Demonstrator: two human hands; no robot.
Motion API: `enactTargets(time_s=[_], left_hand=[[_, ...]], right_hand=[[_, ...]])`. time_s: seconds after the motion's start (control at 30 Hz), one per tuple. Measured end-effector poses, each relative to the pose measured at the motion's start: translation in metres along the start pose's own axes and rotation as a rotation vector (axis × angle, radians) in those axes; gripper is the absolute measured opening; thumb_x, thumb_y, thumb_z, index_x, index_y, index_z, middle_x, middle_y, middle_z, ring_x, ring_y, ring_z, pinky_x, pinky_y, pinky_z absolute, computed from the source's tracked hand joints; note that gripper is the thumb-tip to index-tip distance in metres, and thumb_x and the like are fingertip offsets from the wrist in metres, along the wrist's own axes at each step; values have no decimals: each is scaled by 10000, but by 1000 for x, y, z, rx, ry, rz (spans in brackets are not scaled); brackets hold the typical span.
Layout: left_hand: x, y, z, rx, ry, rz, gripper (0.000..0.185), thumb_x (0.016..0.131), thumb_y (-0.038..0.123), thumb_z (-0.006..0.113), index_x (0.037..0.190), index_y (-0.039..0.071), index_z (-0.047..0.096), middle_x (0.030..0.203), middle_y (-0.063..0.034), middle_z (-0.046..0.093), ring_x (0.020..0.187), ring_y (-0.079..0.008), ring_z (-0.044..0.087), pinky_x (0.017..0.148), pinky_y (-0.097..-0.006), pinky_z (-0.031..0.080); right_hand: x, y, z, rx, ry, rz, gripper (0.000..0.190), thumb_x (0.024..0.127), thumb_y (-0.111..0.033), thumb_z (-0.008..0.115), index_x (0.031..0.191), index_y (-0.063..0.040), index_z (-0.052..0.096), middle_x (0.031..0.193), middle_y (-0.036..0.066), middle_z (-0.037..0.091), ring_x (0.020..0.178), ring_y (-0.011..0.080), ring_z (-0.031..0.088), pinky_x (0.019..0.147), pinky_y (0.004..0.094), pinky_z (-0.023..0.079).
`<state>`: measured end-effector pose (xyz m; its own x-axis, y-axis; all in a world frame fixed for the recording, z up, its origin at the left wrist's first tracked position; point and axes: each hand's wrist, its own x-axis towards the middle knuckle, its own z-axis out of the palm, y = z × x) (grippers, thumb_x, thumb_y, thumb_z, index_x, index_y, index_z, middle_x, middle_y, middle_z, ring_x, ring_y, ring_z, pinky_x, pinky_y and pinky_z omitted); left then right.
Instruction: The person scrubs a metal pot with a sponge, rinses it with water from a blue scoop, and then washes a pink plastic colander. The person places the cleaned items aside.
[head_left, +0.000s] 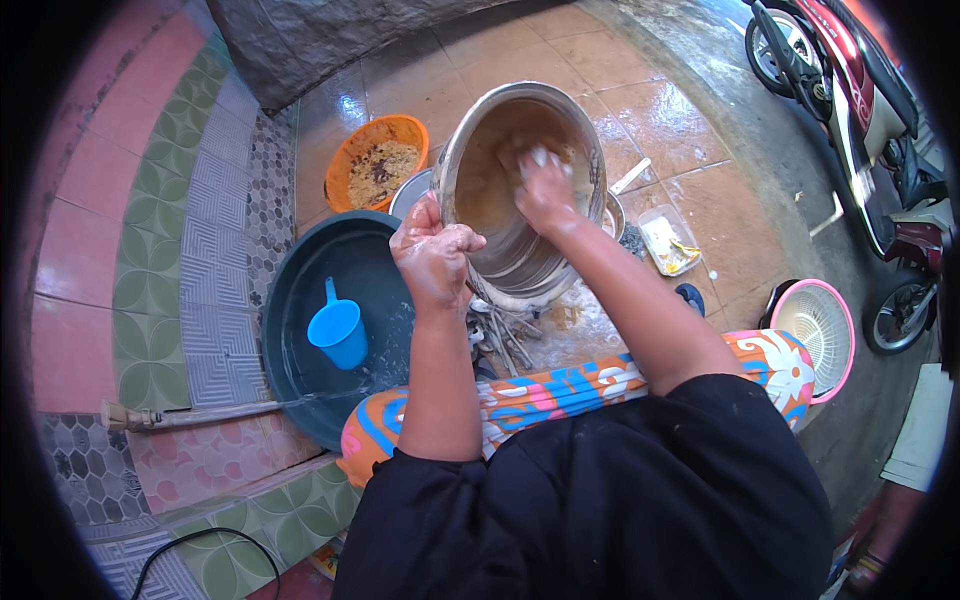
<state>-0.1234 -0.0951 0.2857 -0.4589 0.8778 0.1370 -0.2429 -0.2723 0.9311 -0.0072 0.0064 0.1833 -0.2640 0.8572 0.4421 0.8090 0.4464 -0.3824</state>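
A large metal pot is tilted so that its mouth faces me. My left hand, wet with suds, grips the pot's near left rim, thumb towards the opening. Inside the pot, my right hand is against the brownish inner surface. It is blurred, with white suds on the fingers, and whether it holds a scrubber is unclear. To the left stands a big dark green basin of water. A blue plastic dipper floats in it.
An orange basin of crumbly food scraps stands beyond the green basin. Sticks lie below the pot. Right of it are a clear plastic container and a pink-rimmed colander. A pipe reaches the basin; a motorcycle stands at right.
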Motion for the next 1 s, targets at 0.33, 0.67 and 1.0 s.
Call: enactTargets(time_s=[0.33, 0.67, 1.0], left_hand=[[13, -3, -45, -5, 58, 23, 187, 567, -106, 464, 692, 32, 453, 635, 2, 442, 491, -75, 449, 505, -206, 442], [6, -21, -44, -123, 134, -163, 246, 552, -143, 458, 632, 77, 382, 609, 35, 363, 482, -53, 407, 445, -197, 398], [11, -20, -40, -18, 160, -77, 212, 550, -148, 443, 629, 44, 402, 591, 25, 378, 441, -67, 398, 414, -219, 392]], right_hand=[[-37, -31, -19, 166, -668, -287, 401, 700, -57, 545, 1096, -19, 494, 1062, 211, 521, 1004, 379, 490, 872, 440, 402], [-24, -75, 26, 57, -234, -388, 341, 695, -138, 558, 1006, -3, 529, 957, 218, 522, 921, 368, 498, 783, 424, 434], [-52, -69, 54, 305, -598, -173, 315, 741, -188, 547, 1009, -23, 567, 1010, 197, 551, 961, 333, 535, 829, 433, 437]])
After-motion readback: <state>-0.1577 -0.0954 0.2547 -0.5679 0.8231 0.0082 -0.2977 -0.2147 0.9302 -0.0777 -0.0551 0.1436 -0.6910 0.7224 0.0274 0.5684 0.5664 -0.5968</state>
